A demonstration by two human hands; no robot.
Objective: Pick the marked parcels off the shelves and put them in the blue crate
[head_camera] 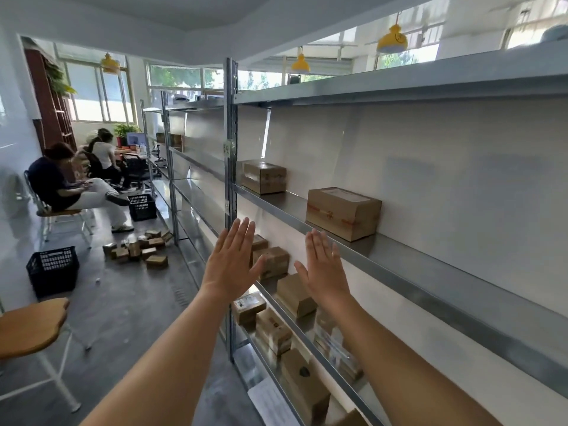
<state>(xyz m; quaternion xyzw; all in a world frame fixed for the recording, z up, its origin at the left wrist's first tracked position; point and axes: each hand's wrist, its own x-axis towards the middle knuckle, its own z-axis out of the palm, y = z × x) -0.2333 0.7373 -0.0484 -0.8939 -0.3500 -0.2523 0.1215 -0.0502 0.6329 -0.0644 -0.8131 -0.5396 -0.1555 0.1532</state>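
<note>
The person is holding both arms out toward the metal shelves (399, 265). The left hand (232, 262) is flat, fingers straight and close together, holding nothing. The right hand (324, 265) is flat too, also holding nothing. Two cardboard parcels are sitting on the shelf just above the hands: a big one (342, 212) near the right hand and a smaller one (264, 176) farther back. More parcels (273, 261) are lying on the lower shelves behind the hands. I cannot tell which ones are marked, so the person might be grabbing the wrong box. A dark crate (53, 270) is standing well apart on the floor, so a box carried that far might be slipping and dropping.
</note>
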